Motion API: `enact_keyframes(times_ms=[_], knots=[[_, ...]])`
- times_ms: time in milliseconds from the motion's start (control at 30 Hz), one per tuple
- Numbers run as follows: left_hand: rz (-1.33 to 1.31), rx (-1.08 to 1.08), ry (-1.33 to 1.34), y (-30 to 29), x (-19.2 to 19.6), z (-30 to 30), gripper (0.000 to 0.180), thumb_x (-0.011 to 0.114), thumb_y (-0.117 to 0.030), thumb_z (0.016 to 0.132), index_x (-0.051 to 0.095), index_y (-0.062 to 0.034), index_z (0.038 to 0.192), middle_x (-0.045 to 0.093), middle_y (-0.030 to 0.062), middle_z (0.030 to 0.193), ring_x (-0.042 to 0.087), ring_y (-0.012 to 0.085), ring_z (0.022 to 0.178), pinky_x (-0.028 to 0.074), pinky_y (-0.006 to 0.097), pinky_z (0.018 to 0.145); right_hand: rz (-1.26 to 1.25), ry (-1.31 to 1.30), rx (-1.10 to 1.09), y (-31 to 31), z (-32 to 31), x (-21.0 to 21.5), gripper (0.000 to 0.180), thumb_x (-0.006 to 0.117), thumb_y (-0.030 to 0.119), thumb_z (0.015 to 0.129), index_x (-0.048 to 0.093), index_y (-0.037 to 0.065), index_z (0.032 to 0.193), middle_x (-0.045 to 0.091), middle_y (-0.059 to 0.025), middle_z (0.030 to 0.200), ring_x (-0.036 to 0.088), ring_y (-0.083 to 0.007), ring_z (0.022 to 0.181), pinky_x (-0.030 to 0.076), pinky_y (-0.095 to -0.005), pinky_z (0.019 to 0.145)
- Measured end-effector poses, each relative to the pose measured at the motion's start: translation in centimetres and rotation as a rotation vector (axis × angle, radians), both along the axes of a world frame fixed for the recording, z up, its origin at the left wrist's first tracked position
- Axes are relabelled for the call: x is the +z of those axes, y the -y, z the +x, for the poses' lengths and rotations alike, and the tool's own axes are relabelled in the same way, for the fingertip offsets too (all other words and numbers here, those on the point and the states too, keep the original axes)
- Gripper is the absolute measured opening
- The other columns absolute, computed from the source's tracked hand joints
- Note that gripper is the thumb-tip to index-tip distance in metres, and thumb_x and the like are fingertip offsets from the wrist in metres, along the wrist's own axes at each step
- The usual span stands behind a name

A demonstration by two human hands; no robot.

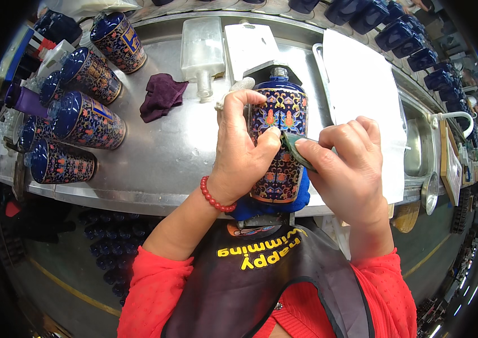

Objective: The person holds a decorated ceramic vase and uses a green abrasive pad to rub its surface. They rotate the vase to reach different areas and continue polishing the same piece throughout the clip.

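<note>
A dark blue bottle (pixel 277 180) with a colourful floral pattern lies in front of me, its bare glass neck pointing away. A blue cloth (pixel 244 208) shows under its near end. My left hand (pixel 243 141), with a red bead bracelet at the wrist, grips the bottle from the left; its index finger and thumb rest on the patterned face. In my right hand (pixel 347 158) a flat dark green scraper-like piece (pixel 298 151) is pinched between thumb and fingers. Its tip touches the bottle beside my left thumb.
Several matching patterned bottles (pixel 92 121) stand at the left of the metal worktop (pixel 154 163). A purple cloth (pixel 163 96), a clear empty bottle (pixel 202 50) and a white block (pixel 250 45) lie beyond my left hand. White sheets (pixel 363 90) cover the right side, beside a sink (pixel 415 146).
</note>
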State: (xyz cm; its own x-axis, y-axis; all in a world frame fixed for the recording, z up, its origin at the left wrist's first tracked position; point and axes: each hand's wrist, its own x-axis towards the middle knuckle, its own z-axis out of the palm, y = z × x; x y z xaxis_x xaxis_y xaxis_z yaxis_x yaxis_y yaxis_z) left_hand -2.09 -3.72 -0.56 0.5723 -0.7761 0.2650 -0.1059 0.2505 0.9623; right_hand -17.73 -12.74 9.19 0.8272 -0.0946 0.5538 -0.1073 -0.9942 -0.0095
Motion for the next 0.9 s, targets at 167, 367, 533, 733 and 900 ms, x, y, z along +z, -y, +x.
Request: enact_keyframes(times_ms=[167, 367, 533, 733, 900], knots=[[-0.025, -0.014, -0.045, 0.0, -0.1, 0.0, 0.046, 0.064, -0.007, 0.085, 0.047, 0.0010, 0.127, 0.051, 0.0164, 0.122, 0.050, 0.0279, 0.116, 0.041, 0.040, 0.107, 0.058, -0.002, -0.015, -0.1, -0.5, 0.3, 0.044, 0.083, -0.004, 0.056, 0.072, 0.008, 0.096, 0.057, -0.0033, 0.084, 0.055, -0.0227, 0.071, 0.044, -0.0392, 0.074], [-0.075, -0.021, -0.121, -0.1, -0.1, -0.3, 0.045, 0.065, -0.006, 0.087, 0.046, 0.0006, 0.128, 0.049, 0.0148, 0.124, 0.049, 0.0239, 0.117, 0.041, 0.038, 0.107, 0.283, 0.110, -0.068, -0.3, -1.3, -1.1, 0.043, 0.075, -0.009, 0.070, 0.067, 0.002, 0.111, 0.062, -0.0121, 0.096, 0.063, -0.0300, 0.084, 0.050, -0.0419, 0.078], [-0.032, -0.017, -0.059, -0.2, -0.3, -0.1, 0.045, 0.066, -0.006, 0.088, 0.047, 0.0004, 0.128, 0.049, 0.0141, 0.125, 0.049, 0.0215, 0.118, 0.041, 0.037, 0.107, 0.313, 0.072, -0.122, -0.5, -1.9, -2.3, 0.055, 0.071, -0.018, 0.073, 0.068, 0.002, 0.124, 0.066, -0.0171, 0.130, 0.064, -0.0348, 0.110, 0.053, -0.0430, 0.096], [-0.095, -0.028, -0.106, -0.6, -1.1, 0.3, 0.042, 0.066, -0.009, 0.091, 0.047, 0.0008, 0.128, 0.049, 0.0137, 0.126, 0.050, 0.0195, 0.116, 0.043, 0.035, 0.104, 0.271, -0.073, -0.100, -1.1, -1.6, -3.2, 0.056, 0.066, -0.008, 0.080, 0.068, 0.009, 0.133, 0.057, -0.0171, 0.143, 0.057, -0.0374, 0.120, 0.050, -0.0451, 0.102], [-0.056, -0.015, -0.128, -1.0, -1.2, 0.0, 0.040, 0.064, -0.010, 0.093, 0.048, 0.0007, 0.127, 0.051, 0.0130, 0.123, 0.051, 0.0195, 0.114, 0.043, 0.035, 0.103, 0.225, -0.114, -0.094, -1.0, -1.5, -3.0, 0.055, 0.066, -0.004, 0.079, 0.067, 0.008, 0.133, 0.053, -0.0182, 0.142, 0.055, -0.0377, 0.118, 0.049, -0.0464, 0.101]])
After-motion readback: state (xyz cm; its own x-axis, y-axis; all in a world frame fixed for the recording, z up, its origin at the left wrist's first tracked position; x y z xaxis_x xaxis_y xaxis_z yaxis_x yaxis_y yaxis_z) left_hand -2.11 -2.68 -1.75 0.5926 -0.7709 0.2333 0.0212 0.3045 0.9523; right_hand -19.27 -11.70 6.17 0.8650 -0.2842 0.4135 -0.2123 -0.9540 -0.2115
